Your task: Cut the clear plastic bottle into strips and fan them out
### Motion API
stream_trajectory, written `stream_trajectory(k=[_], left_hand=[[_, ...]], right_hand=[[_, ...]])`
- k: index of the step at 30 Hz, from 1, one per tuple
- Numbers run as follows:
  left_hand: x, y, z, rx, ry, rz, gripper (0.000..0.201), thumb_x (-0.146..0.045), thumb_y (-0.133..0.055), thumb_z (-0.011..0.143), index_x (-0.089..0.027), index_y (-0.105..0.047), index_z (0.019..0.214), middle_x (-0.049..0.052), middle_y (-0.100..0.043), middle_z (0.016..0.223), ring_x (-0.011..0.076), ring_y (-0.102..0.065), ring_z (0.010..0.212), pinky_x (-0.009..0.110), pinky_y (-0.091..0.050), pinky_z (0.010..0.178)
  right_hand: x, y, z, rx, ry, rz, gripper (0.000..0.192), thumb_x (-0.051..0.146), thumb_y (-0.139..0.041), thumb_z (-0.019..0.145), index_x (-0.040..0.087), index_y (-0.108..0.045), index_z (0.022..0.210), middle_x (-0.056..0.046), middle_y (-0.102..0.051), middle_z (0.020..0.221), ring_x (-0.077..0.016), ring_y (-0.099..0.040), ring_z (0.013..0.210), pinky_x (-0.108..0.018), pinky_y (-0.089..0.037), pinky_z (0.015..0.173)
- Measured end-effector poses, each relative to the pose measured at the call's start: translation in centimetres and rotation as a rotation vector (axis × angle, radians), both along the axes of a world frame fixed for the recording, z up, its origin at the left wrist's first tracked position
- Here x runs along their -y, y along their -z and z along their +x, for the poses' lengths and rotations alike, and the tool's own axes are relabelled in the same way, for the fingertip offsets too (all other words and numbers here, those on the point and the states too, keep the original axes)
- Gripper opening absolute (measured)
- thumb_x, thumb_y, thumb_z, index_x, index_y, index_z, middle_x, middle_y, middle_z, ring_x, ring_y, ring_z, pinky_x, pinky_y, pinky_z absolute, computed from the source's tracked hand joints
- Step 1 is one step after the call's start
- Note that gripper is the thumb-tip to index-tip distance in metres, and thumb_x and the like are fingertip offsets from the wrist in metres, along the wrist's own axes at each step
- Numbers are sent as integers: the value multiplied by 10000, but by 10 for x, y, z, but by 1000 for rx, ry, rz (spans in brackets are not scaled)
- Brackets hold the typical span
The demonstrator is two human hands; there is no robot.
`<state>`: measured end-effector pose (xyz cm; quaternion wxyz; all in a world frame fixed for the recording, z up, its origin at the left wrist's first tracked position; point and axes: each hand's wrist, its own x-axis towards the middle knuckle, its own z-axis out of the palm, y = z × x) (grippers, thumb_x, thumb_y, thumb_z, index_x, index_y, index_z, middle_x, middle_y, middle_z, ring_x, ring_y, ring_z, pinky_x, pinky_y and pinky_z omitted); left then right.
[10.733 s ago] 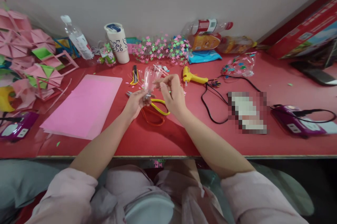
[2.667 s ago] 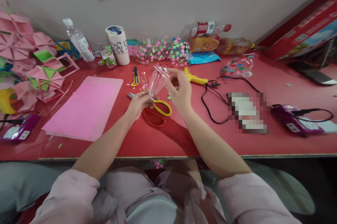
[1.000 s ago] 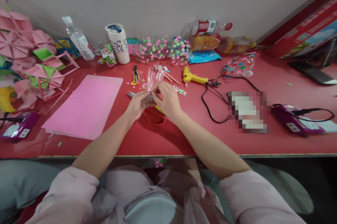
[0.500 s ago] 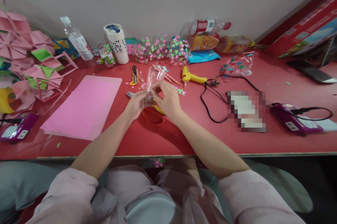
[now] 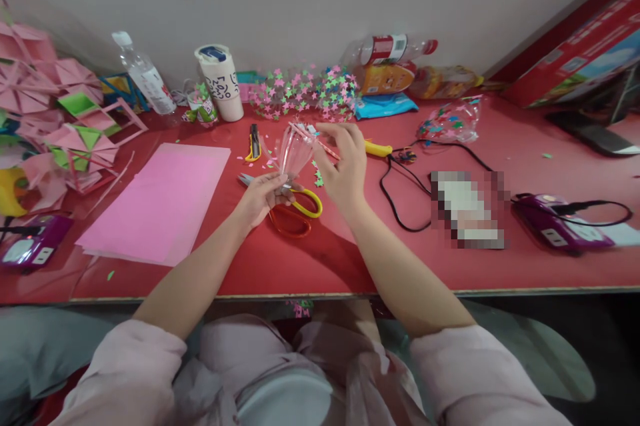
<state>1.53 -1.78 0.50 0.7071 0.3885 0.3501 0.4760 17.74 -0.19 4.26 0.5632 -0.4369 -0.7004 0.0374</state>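
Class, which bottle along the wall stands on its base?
The white-capped bottle, left of the white tumbler, stands; the red-capped bottle and the yellow-capped bottle lie on their sides.

no words we can surely read, dark lettering point(image 5: 223, 86) on tumbler point(image 5: 233, 108) at ten-thirty, barcode point(image 5: 399, 46) on bottle point(image 5: 380, 49) at one o'clock, blurred print point(image 5: 600, 36) on red box point(image 5: 560, 76) at two

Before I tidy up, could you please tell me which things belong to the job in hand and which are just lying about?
Seemingly the job:
clear plastic piece, held by the left hand
scissors, likely
craft knife, likely
yellow glue gun, possibly

Seemingly just lying about:
white tumbler
white-capped bottle
blue packet
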Motion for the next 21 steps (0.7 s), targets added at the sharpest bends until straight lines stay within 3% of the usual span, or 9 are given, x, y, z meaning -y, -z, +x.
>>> stream_trajectory(k=[4,8,17,21], left_hand=[[1,-1,1,-10,14,3,329,-340,-741,678,-94,-689,889,100,-739,757,108,-616,537,215,-469,514],[2,-2,1,-26,30,5,342,-352,-756,666,-91,-689,878,98,-736,747,107,-617,532,212,-471,512],[5,-3,2,-61,61,-16,328,-331,-765,664,-92,-693,876,94,-734,734,107,-624,519,209,-469,496],[3,-2,2,-68,52,-18,318,-336,-743,698,-89,-682,888,91,-733,734,105,-627,521,205,-467,496]], right_hand=[[-5,-1,5,40,-14,-20,103,236,-580,868,249,-616,963,-63,-587,1023,-263,-533,1048,-517,-392,997],[-6,-1,7,26,-30,-9,36,224,-597,847,242,-581,874,-63,-595,981,-255,-545,1010,-504,-426,968],[-13,-1,10,-174,-182,-125,189,89,-542,788,239,-457,710,-33,-612,912,-200,-598,939,-415,-500,897],[-6,-5,9,-54,-75,-48,159,105,-547,795,234,-502,715,-49,-597,981,-236,-563,1022,-475,-449,943]])
